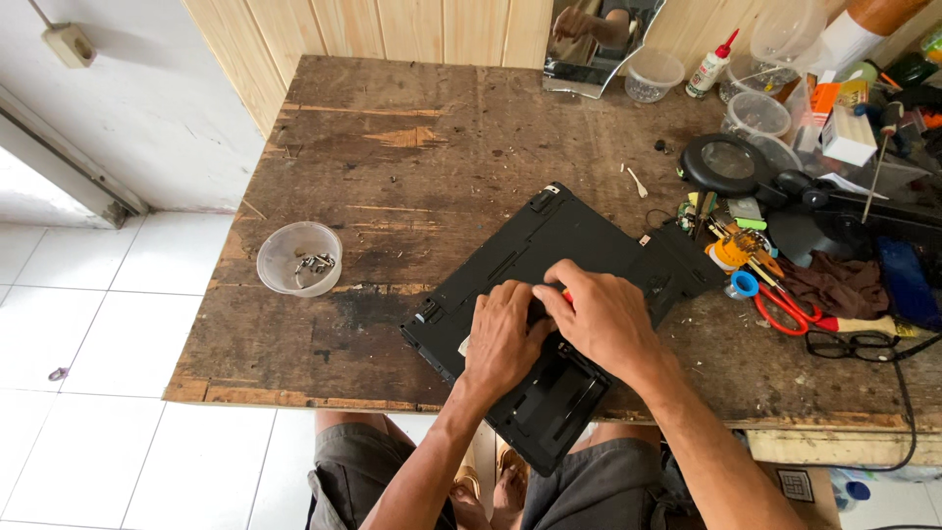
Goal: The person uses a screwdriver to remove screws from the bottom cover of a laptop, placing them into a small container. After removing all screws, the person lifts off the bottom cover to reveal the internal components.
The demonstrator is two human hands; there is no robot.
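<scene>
The worn wooden counter (392,177) carries a black laptop (549,245) lying bottom-up at its near edge, right of centre. My left hand (502,339) presses flat on it; my right hand (601,316) has its grip closed on a red-handled tool (566,295). A clear cup of screws (299,258) sits far left.

A worn wooden table (392,177) fills the middle, its top scratched, stained and chipped pale in places. Behind the table runs a wall of light vertical wood panels (412,25). Left of the table stands a white plastered wall (147,108), with a small cream switch box (69,44) high on it. Below and left of the table spreads a floor of big white tiles (88,373), bright in soft daylight.
</scene>
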